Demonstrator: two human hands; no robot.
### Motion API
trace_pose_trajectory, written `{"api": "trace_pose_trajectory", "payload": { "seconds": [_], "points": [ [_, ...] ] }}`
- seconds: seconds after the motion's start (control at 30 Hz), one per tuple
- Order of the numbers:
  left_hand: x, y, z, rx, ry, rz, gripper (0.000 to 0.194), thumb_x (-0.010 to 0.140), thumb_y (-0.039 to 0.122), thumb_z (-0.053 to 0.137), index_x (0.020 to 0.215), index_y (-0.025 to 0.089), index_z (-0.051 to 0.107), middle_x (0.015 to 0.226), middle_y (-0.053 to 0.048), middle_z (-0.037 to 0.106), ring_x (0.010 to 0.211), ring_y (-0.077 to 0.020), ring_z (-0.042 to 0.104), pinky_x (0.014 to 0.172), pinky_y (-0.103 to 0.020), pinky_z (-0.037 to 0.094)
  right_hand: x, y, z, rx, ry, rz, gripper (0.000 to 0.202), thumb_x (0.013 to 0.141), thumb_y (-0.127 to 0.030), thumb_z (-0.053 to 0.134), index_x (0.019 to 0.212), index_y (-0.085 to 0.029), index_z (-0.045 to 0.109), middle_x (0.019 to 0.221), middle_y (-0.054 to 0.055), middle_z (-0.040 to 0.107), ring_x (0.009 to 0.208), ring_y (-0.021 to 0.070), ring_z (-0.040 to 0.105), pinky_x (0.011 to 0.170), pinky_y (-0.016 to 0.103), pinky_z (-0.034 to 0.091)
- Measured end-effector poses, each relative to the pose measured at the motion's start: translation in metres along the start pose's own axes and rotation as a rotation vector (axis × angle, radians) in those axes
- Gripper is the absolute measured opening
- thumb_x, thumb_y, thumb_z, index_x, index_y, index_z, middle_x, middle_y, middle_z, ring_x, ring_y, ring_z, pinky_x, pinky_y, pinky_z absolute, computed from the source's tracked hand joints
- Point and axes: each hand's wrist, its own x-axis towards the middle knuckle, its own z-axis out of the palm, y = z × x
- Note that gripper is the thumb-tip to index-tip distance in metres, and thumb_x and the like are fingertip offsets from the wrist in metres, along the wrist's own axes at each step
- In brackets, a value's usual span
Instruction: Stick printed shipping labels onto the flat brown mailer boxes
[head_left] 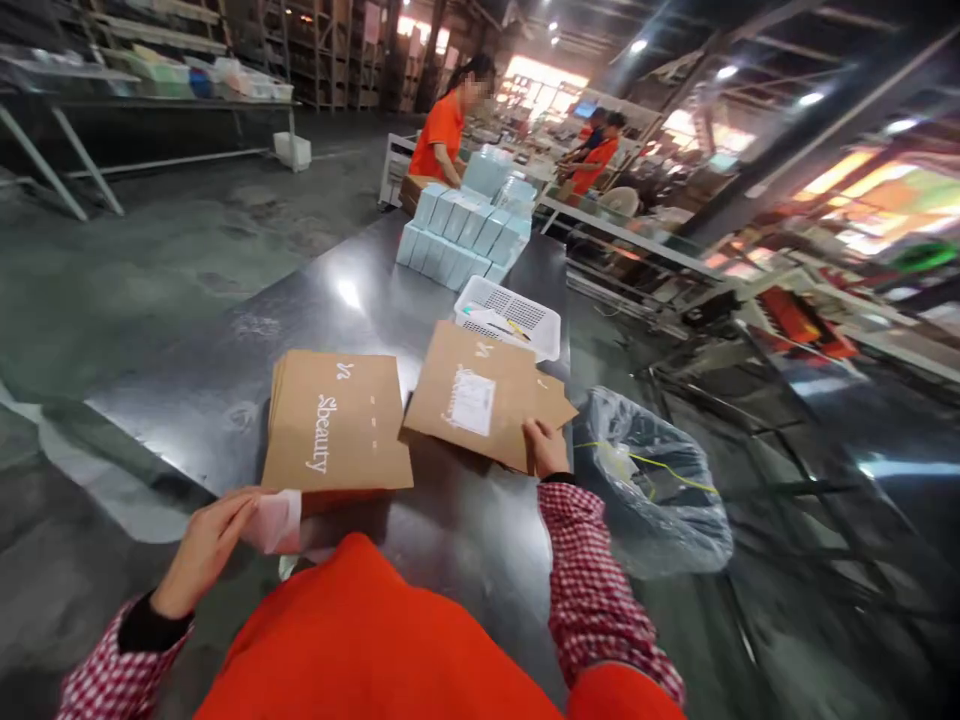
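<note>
Right hand (546, 448) on a labelled carton (512, 390), left hand (206, 550) at a pale sheet (276, 520)

The hands are well apart. The right is clamped on the near right corner of the flat brown carton, which lies tilted over the middle of the desk (465, 515) with more cardboard (553, 400) showing from under its right side. A white label (472, 403) sits on its face, partly over the white lettering. The left has its fingers against the pale sheet at the desk's near edge; whether it grips the sheet I cannot tell.

Just beyond the sheet lies a stack (345, 420) of flat cartons, the top one lettered "beauty". Behind the labelled carton is a white basket (551, 330) with small items inside, and beyond it pale blue boxes (457, 235) are piled. A clear plastic bag (660, 490) stands to the right of the desk. Farther off, a person in orange (439, 130) stands behind the boxes.
</note>
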Motion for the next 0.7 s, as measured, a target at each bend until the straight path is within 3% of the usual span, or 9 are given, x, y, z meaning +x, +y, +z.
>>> {"api": "trace_pose_trajectory", "payload": {
  "seconds": [0.07, 0.17, 0.2, 0.27, 0.37, 0.47, 0.57, 0.63, 0.7],
  "points": [
    [-0.001, 0.022, -0.007, 0.015, 0.027, -0.006, 0.049, 0.087, 0.057, 0.043, 0.09, 0.018, 0.073, 0.102, -0.008, 0.073, 0.094, -0.0225, 0.068, 0.087, -0.032, 0.053, 0.003, -0.006, -0.001, 0.038, -0.047, 0.02, 0.035, 0.078, -0.037, 0.06, 0.093, -0.007, 0.067, 0.11, 0.034, 0.059, 0.106, 0.0323, 0.058, 0.083, 0.045, 0.046],
    [-0.004, 0.054, -0.012, 0.054, 0.092, 0.025, 0.043, 0.088, 0.051, 0.045, 0.088, 0.018, 0.073, 0.098, -0.008, 0.074, 0.087, -0.0203, 0.069, 0.082, -0.028, 0.054, -0.048, -0.029, 0.039, 0.176, -0.311, -0.053, 0.049, 0.072, -0.036, 0.069, 0.114, -0.014, 0.062, 0.121, 0.023, 0.058, 0.112, 0.0257, 0.057, 0.09, 0.039, 0.046],
    [-0.005, 0.063, -0.013, 0.062, 0.119, 0.045, 0.041, 0.088, 0.049, 0.046, 0.089, 0.018, 0.073, 0.097, -0.007, 0.074, 0.086, -0.0194, 0.069, 0.08, -0.026, 0.054, -0.077, -0.039, 0.06, 0.243, -0.479, -0.101, 0.052, 0.067, -0.038, 0.074, 0.114, -0.018, 0.063, 0.115, 0.016, 0.064, 0.105, 0.0227, 0.061, 0.088, 0.035, 0.049],
    [-0.004, 0.076, -0.016, 0.081, 0.185, 0.076, 0.038, 0.089, 0.045, 0.046, 0.089, 0.017, 0.072, 0.095, -0.006, 0.074, 0.082, -0.0175, 0.068, 0.075, -0.023, 0.053, -0.14, -0.06, 0.103, 0.494, -1.11, -0.264, 0.067, 0.058, -0.04, 0.081, 0.118, -0.019, 0.061, 0.12, 0.011, 0.062, 0.112, 0.0238, 0.057, 0.096, 0.037, 0.044],
    [0.0, 0.077, -0.026, 0.157, 0.298, 0.036, 0.039, 0.09, 0.045, 0.044, 0.089, 0.017, 0.072, 0.087, -0.004, 0.073, 0.071, -0.016, 0.067, 0.067, -0.023, 0.052, -0.212, -0.084, 0.149, 0.656, -1.527, -0.259, 0.056, 0.062, -0.051, 0.077, 0.103, -0.015, 0.065, 0.099, 0.006, 0.067, 0.094, 0.0207, 0.061, 0.088, 0.036, 0.048],
    [0.003, 0.06, -0.04, 0.262, 0.361, -0.074, 0.046, 0.09, 0.051, 0.04, 0.106, 0.017, 0.067, 0.102, -0.008, 0.07, 0.088, -0.023, 0.066, 0.074, -0.03, 0.053, -0.238, -0.093, 0.157, 0.758, -1.486, -0.074, 0.046, 0.074, -0.055, 0.066, 0.093, -0.014, 0.066, 0.083, 0.003, 0.065, 0.077, 0.0155, 0.06, 0.076, 0.031, 0.049],
    [-0.006, 0.048, -0.042, 0.331, 0.383, -0.012, 0.059, 0.089, 0.053, 0.041, 0.133, 0.014, 0.045, 0.141, -0.017, 0.045, 0.13, -0.0335, 0.042, 0.1, -0.046, 0.042, -0.234, -0.095, 0.15, 0.782, -1.385, -0.03, 0.041, 0.072, -0.053, 0.069, 0.088, -0.015, 0.066, 0.08, 0.001, 0.064, 0.073, 0.0135, 0.057, 0.072, 0.027, 0.048],
    [-0.016, 0.048, -0.032, 0.297, 0.251, 0.09, 0.062, 0.085, 0.053, 0.05, 0.136, 0.018, 0.041, 0.145, -0.015, 0.041, 0.134, -0.0329, 0.037, 0.107, -0.05, 0.034, -0.229, -0.095, 0.147, 0.767, -1.352, -0.06, 0.039, 0.073, -0.052, 0.069, 0.083, -0.015, 0.065, 0.076, 0.0, 0.062, 0.071, 0.0125, 0.056, 0.071, 0.027, 0.047],
    [-0.025, 0.051, -0.016, 0.197, 0.088, 0.086, 0.051, 0.082, 0.051, 0.056, 0.125, 0.022, 0.049, 0.13, -0.01, 0.056, 0.121, -0.0282, 0.052, 0.102, -0.045, 0.042, -0.228, -0.095, 0.148, 0.754, -1.313, -0.069, 0.038, 0.072, -0.052, 0.07, 0.08, -0.015, 0.064, 0.074, -0.001, 0.061, 0.07, 0.0122, 0.055, 0.071, 0.026, 0.047]
  ]
}}
